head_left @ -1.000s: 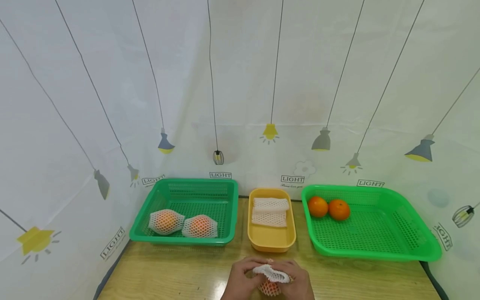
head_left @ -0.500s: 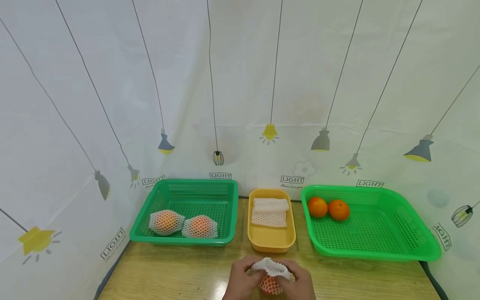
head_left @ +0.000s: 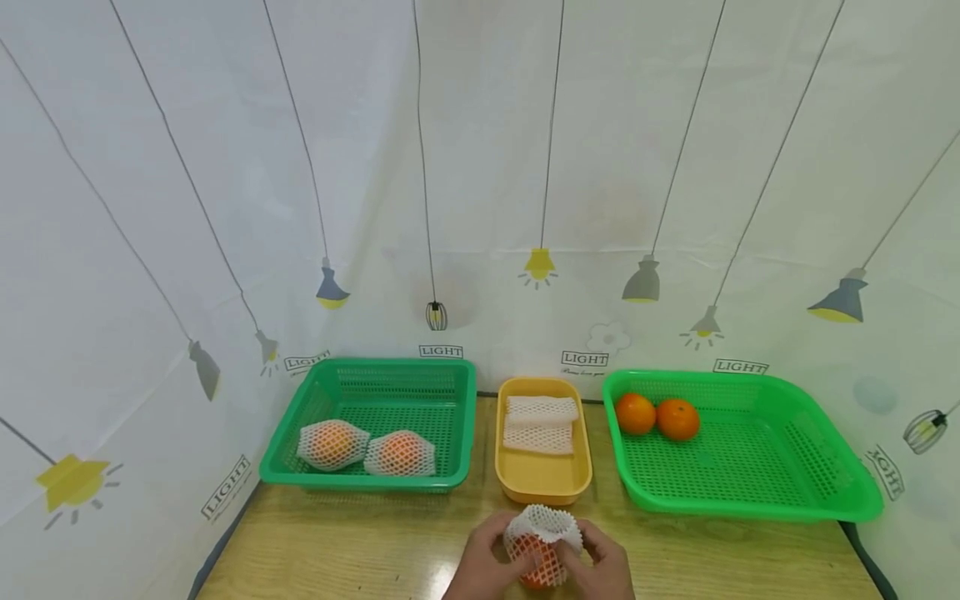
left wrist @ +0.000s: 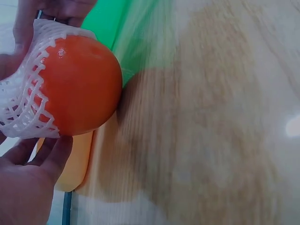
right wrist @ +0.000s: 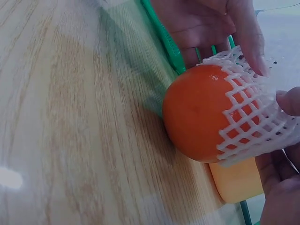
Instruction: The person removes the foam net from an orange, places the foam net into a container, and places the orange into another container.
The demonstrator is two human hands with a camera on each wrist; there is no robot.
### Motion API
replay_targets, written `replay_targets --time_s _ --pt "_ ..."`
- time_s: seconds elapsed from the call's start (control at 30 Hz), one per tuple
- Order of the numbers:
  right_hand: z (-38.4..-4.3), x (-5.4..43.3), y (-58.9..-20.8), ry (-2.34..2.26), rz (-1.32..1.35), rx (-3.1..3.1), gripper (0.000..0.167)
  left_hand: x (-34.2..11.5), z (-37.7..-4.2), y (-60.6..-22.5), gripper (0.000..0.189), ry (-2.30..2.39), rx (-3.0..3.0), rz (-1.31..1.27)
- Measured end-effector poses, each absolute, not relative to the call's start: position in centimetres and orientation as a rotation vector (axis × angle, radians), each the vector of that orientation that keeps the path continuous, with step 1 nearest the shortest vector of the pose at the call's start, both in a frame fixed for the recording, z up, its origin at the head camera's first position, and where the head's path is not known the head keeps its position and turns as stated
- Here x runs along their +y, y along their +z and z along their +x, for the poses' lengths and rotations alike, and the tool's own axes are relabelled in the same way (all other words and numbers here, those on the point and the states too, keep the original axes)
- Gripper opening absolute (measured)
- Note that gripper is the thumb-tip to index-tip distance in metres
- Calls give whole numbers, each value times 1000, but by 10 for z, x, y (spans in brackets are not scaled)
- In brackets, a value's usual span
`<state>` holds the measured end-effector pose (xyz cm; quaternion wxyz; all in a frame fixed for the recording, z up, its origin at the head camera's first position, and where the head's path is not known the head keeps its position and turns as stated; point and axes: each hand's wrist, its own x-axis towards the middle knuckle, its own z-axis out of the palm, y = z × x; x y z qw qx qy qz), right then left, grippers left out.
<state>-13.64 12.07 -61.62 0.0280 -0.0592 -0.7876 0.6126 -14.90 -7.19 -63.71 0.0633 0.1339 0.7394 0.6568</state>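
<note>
An orange (left wrist: pixel 82 89) sits partly inside a white foam fruit net (head_left: pixel 543 523), low in the middle of the head view. Its lower part is bare in both wrist views, while the net wraps its other end. My left hand (head_left: pixel 483 565) grips the net and fruit from the left, the thumb across the near side. From the right, my right hand (head_left: pixel 606 568) holds them the same way, its thumb on the mesh. The net's free end stands up as an open ring above the orange. Fingers behind the net are partly hidden.
A dark green basket (head_left: pixel 465 433) at left holds two netted fruits (head_left: pixel 401 454). In the middle, a yellow tray (head_left: pixel 543 487) carries folded foam nets (head_left: pixel 538 437). Two oranges (head_left: pixel 678 420) lie in the bright green basket (head_left: pixel 765 508) at right. A patterned curtain (head_left: pixel 487 167) hangs behind the table (head_left: pixel 360 550).
The net's bunched top has spread into an upright, open ring. Both thumbs have shifted onto the near side of the netted orange; the baskets and tray stay put.
</note>
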Motion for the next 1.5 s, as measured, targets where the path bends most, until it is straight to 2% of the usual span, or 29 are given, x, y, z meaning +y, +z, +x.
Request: replay_targets --time_s 0.13,0.43,0.5,0.67,0.83,1.07,1.5 --pt "-137 121 -616 1883 -170 -2429 20 -73 -149 -637 42 1960 2232 430" --pt "-137 122 -615 1826 -19 -2407 23 -71 -155 -626 18 2026 2361 424" --pt "-138 123 -616 1835 -10 -2484 33 -70 -155 -624 16 2027 2365 368" --pt "-139 125 -624 1893 75 -2733 72 -70 -157 -623 16 2037 2348 289" --pt "-141 126 -634 1927 173 -2821 88 -70 -158 -618 15 2073 2324 282" --pt "-143 124 -632 1895 131 -2928 89 -70 -161 -606 20 2111 2270 202" --pt "-146 127 -634 1845 199 -2943 91 -77 -179 -588 25 2125 2342 314"
